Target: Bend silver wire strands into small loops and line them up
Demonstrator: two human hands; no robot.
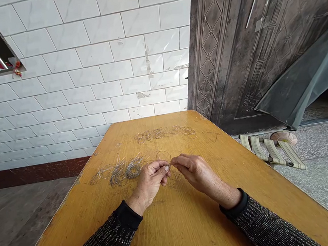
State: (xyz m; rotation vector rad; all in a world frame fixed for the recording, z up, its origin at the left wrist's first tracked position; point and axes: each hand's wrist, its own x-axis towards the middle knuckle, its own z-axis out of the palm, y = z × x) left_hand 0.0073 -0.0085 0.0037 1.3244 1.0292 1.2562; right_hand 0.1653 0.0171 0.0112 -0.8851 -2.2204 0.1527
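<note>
My left hand [156,173] and my right hand [192,169] meet over the middle of the wooden table, fingertips pinched close together. Between them is a thin wire [163,151], bent into a loop that rises above the fingers; more of it curves below my right fingers. Left of my left hand lie coils of grey wire [133,170] and a looser tangle of wire [117,175] with ends sticking up. Farther back, a row of thin brown wire loops [159,133] stretches across the table. The exact grip point is partly hidden by my fingers.
The yellow wooden table [172,228] reaches toward a white tiled wall [97,71]. A bent piece of wire [211,135] lies at its far right. To the right stand a dark carved door [232,57] and a low stool with striped straps [272,150] on the floor.
</note>
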